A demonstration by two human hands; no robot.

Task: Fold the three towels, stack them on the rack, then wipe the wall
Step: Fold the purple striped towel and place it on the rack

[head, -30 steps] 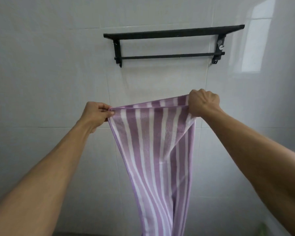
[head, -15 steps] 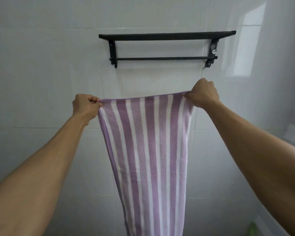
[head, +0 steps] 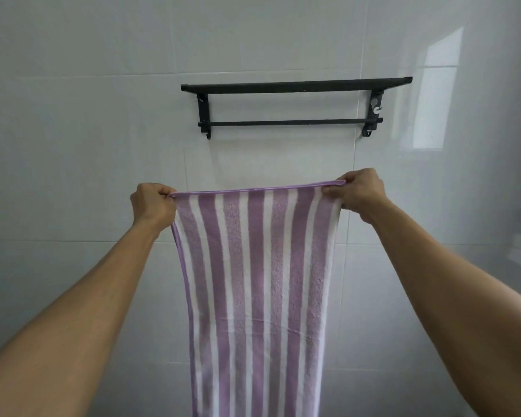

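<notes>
The left hand and the right hand each clench a top corner of the striped towel, pulling its upper edge straight between them while the rest hangs below; the black rack sits on the wall above both hands

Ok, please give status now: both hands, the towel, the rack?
Left hand, right hand shut on striped towel top corners. Towel hangs spread, unfolded. Rack above, bare. Nothing in the way.
</notes>
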